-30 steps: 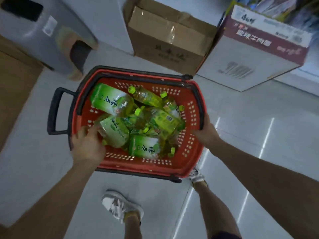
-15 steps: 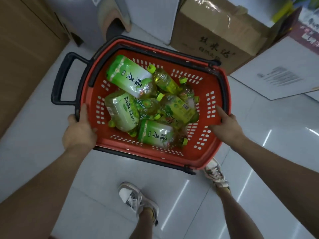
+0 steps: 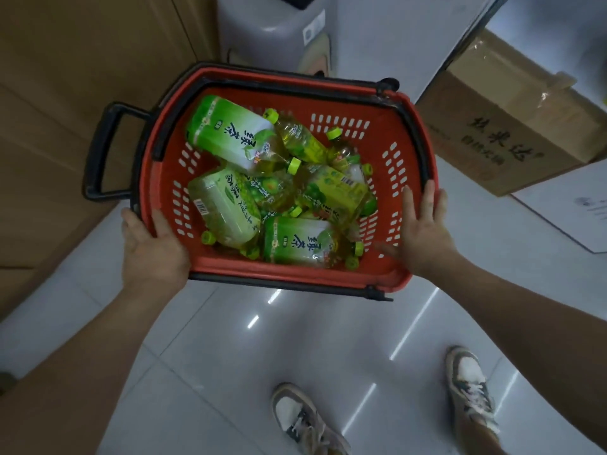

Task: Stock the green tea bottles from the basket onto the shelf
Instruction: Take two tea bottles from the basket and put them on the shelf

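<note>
While both hands hold it from the near side, the red basket (image 3: 391,133) with its black rim and handles hangs over a glossy grey tiled floor (image 3: 295,339); whether it touches the floor cannot be told. The left hand (image 3: 154,251) grips the near-left corner, thumb curled over the rim to the inside and fingers down the outer wall. The right hand (image 3: 423,231) lies flat on the right edge, fingers straight and slightly apart, thumb spread inward, clamped on nothing. The green tea bottles (image 3: 338,188) lie on their sides in a loose heap on the basket's bottom, crowded toward its left and middle. The far-left bottle (image 3: 230,136) runs from the far-left corner toward the middle, cap pointing inward. The near-edge bottle (image 3: 295,241) lies along the near edge, cap pointing to the right edge. A small bottle (image 3: 299,136) beside the far-left one points its cap at the far edge. A brown wooden panel (image 3: 65,126) stands to the left, a taped cardboard box (image 3: 512,126) with printed characters to the far right, and a grey bin (image 3: 272,27) beyond the far edge. Two sneakers (image 3: 302,418) stand on the tiles below.
</note>
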### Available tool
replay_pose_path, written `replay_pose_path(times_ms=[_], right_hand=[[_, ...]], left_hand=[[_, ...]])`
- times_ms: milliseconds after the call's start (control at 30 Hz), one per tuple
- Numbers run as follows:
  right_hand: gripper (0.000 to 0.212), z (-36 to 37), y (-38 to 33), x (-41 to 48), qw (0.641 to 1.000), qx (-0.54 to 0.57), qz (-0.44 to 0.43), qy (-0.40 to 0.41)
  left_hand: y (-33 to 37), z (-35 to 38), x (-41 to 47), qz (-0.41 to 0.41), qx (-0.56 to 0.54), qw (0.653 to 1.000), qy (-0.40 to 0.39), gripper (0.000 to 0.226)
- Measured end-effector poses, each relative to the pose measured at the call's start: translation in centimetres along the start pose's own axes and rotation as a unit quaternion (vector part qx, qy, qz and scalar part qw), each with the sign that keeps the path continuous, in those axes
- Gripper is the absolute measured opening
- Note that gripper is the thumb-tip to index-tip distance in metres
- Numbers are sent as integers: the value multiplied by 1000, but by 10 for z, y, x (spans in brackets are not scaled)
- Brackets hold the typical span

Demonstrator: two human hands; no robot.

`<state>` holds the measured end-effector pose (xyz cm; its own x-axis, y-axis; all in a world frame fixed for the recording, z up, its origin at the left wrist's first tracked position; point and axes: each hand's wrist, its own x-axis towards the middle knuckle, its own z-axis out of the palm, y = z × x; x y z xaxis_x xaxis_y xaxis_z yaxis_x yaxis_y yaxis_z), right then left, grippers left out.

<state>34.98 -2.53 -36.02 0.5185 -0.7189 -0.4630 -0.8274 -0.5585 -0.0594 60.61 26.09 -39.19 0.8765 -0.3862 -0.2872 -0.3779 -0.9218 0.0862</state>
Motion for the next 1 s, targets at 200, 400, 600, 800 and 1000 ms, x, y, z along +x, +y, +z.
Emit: replay_pose_path(times_ms=[200,400,600,800,1000], right_hand=[[99,4,-47,22,996,-45,-30,68],[79,-12,-69,48,980,50,-69,181],[76,-23,-161,72,928,221,-242,178],[97,-4,-268,99,897,325,-299,25],[103,6,-288,137,875,397,-277,4]], left_hand=[[-23,-29,11,30,76,996,-20,63],[-37,-41,20,57,91,994,-13,57],[-26,-42,44,42,72,996,39,68],[-11,-30,106,149,-55,979,125,72],[1,-52,155,230,53,967,98,96]])
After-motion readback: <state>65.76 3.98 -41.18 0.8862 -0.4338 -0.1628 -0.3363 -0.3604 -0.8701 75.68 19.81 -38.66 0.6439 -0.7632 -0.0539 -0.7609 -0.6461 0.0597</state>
